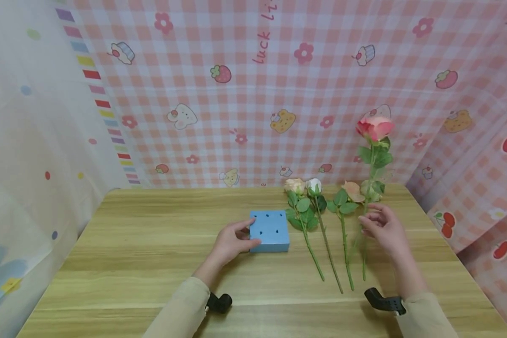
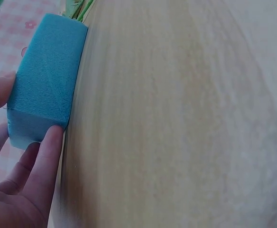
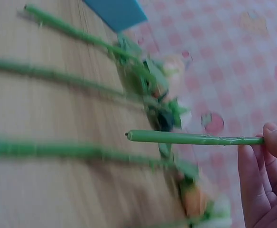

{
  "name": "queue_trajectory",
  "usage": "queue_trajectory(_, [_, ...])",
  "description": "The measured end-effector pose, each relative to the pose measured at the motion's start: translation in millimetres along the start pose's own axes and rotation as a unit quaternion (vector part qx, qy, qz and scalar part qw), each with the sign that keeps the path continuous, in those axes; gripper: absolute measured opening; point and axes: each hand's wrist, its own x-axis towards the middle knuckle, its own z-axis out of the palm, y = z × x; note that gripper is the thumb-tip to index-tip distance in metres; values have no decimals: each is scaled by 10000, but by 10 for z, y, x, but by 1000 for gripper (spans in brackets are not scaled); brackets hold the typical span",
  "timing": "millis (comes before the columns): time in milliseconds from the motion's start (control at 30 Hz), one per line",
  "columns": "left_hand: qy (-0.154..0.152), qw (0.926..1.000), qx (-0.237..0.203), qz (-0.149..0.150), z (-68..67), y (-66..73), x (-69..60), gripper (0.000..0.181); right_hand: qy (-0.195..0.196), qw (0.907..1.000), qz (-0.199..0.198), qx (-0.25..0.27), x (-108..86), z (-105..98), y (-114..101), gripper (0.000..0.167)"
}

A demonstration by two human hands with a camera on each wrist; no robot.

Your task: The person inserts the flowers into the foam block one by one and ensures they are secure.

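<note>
In the head view the left hand (image 1: 230,244) grips the left side of a blue foam block (image 1: 269,232) with several small holes in its top. The left wrist view shows the fingers of that hand (image 2: 29,175) against the end of the block (image 2: 48,71). The right hand (image 1: 386,230) pinches the green stem of a pink flower (image 1: 375,128) held upright at the right. In the right wrist view the stem's lower part (image 3: 190,138) juts out from the thumb and fingers of the right hand (image 3: 269,180).
Between the block and the right hand lie a cream flower (image 1: 295,186), a white flower (image 1: 314,186) and a peach flower (image 1: 352,191), stems toward the front. Another pale flower (image 1: 371,191) lies behind the held stem. A patterned cloth (image 1: 236,94) hangs along the table's back edge.
</note>
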Motion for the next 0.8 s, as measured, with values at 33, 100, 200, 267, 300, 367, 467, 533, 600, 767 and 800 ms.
queue_trajectory(33, [-3, 10000, 2, 6, 0, -4, 1, 62, -27, 9999, -45, -133, 17, 55, -23, 37])
queue_trajectory(100, [3, 10000, -3, 13, 0, -11, 1, 62, -69, 9993, -120, -349, 49, 159, -65, 44])
queue_trajectory(200, [-10, 10000, 14, 47, -2, -14, 1, 63, -123, 9982, -171, -559, 94, 301, -132, 46])
queue_trajectory(267, [-11, 10000, 22, 48, -5, -9, -2, 63, -180, 9975, -209, -652, 120, 393, -178, 46])
queue_trajectory(300, [-6, 10000, 26, 44, -6, -6, -4, 63, -227, 9972, -229, -672, 133, 441, -202, 46])
queue_trajectory(367, [-4, 10000, 28, 42, -5, -1, -6, 63, -297, 9967, -277, -702, 156, 534, -244, 45])
queue_trajectory(467, [20, 10000, 34, 34, -5, 5, -9, 63, -391, 9960, -394, -698, 186, 683, -314, 44])
queue_trajectory(533, [11, 10000, 46, 42, -6, 9, -10, 62, -429, 9956, -482, -683, 203, 785, -359, 43])
queue_trajectory(600, [3, 10000, 61, 43, -5, 13, -10, 62, -479, 9948, -554, -711, 216, 884, -397, 42])
queue_trajectory(767, [3, 10000, 84, 51, 0, 19, -6, 63, -618, 9921, -798, -743, 257, 1112, -472, 38])
queue_trajectory(800, [7, 9999, 90, 49, 1, 19, -6, 63, -628, 9918, -854, -712, 266, 1157, -490, 37])
